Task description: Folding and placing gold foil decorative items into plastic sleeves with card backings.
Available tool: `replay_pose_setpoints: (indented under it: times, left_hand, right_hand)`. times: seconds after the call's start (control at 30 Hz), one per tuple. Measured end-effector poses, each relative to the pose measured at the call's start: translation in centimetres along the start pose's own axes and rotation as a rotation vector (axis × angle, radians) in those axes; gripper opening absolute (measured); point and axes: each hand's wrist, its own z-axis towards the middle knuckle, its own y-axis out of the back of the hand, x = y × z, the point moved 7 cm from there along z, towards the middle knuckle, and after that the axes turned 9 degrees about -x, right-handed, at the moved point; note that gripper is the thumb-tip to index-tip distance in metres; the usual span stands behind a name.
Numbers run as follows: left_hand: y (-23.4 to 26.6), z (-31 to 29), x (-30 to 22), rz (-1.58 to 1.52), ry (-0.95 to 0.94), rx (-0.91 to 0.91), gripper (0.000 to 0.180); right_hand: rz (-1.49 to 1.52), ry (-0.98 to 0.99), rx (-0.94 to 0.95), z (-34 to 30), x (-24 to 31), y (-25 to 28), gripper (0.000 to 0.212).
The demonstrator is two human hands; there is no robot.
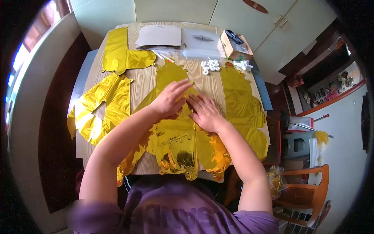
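A flat gold foil balloon [171,134] lies in the middle of the wooden table, its lower end reaching the near edge. My left hand [171,97] is over its upper part, fingers stretched out toward the right. Flat against the foil, my right hand [206,113] has its fingers extended, just right of and below the left one. Neither hand shows anything gripped. More deflated gold foil balloons lie around it: an angular one [113,84] on the left, an L-shaped one [117,50] at the far left and a long one [241,101] on the right.
At the back of the table [142,70] are a paper stack [159,36], clear plastic bags [196,41] and an open box [235,46] holding a black item. Small white pieces [210,66] lie before the box. A wooden chair [307,187] stands at the right.
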Motion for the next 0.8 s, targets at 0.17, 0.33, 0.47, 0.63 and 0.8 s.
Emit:
replay_pose_setpoints:
  times: [0.17,0.33,0.47,0.63,0.8]
  left_hand:
    - [6.6,-4.8,0.9,0.087,0.249,0.069,0.048]
    - [9.3,-10.8,-1.2,0.397,0.036,0.251,0.049]
    - [9.4,-12.6,-1.2,0.383,0.064,0.169,0.048]
    - [9.3,-13.2,-1.5,0.391,0.083,0.142,0.044]
    - [9.3,-13.2,-1.7,0.373,0.085,0.156,0.045]
  right_hand:
    - [0.002,-0.014,0.059,0.0,0.1,0.7,0.06]
    - [-0.029,-0.002,0.047,-1.1,0.4,0.9,0.06]
    - [-0.047,0.022,0.013,-1.2,1.2,0.7,0.059]
    - [-0.063,0.011,0.055,-1.7,1.4,0.7,0.059]
    - [-0.048,-0.008,0.079,-1.5,1.6,0.9,0.059]
